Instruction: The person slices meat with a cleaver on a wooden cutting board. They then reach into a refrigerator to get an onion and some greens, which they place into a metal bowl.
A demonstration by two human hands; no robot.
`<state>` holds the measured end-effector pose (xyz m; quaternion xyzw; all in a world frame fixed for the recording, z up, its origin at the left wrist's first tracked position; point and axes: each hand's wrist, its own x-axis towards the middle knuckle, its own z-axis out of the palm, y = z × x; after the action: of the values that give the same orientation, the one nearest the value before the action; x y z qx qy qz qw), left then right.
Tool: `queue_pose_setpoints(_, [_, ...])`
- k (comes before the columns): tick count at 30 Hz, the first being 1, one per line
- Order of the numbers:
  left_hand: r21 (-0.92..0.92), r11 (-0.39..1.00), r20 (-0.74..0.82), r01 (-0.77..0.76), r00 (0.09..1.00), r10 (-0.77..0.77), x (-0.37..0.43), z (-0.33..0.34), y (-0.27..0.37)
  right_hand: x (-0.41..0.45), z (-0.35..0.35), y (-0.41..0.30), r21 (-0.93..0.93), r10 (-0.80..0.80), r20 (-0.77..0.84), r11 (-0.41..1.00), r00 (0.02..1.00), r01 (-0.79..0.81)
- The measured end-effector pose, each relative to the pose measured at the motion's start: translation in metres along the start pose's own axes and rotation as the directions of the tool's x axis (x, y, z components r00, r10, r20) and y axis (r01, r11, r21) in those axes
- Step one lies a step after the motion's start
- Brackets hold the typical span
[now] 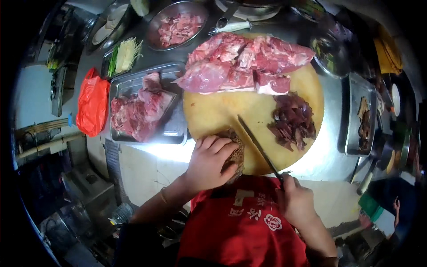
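My left hand [213, 160] presses its fingers over a brown, rough-textured piece of food [238, 147], perhaps cooked meat. Part of that piece is hidden under the palm. It lies at the near edge of a round yellow cutting board [220, 108]. In my right hand [298, 200] is the handle of a knife [258, 145], whose blade points away from me over the board, just right of the brown piece and apart from it. Thin dark reddish-brown slices [293, 121] are heaped on the board's right side. Large cuts of raw meat [247, 63] cover its far part.
Left of the board, a metal tray [171, 130] holds raw meat, with a red plastic bag [91, 103] beyond it. A metal bowl [155, 31] of raw meat pieces stands behind. Another tray [353, 140] and a glass bowl [333, 68] are at the right.
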<state>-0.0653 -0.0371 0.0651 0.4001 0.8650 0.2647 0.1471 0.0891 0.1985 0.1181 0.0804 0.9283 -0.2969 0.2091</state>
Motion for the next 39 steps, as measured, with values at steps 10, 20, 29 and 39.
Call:
queue_pose_setpoints(10, [0.181, 0.983, 0.065, 0.038, 0.997, -0.051, 0.005, 0.006, 0.007, -0.011, -0.015, -0.044, -0.208, -0.113, -0.008, 0.972, 0.994, 0.109])
queue_pose_setpoints(20, [0.124, 0.992, 0.016, 0.019, 1.000, -0.021, 0.011, 0.007, 0.002, -0.002, -0.017, -0.053, -0.182, -0.101, 0.012, 0.978, 0.995, 0.101])
queue_pose_setpoints(29, [0.127, 0.990, -0.004, 0.058, 0.998, -0.058, 0.009, 0.013, 0.000, 0.029, -0.008, -0.050, -0.171, -0.043, 0.117, 0.983, 0.992, 0.063])
queue_pose_setpoints(39, [0.132, 0.990, 0.020, 0.042, 0.999, -0.045, 0.012, 0.010, 0.003, 0.075, 0.037, -0.036, -0.180, -0.221, -0.232, 0.967, 0.947, 0.181])
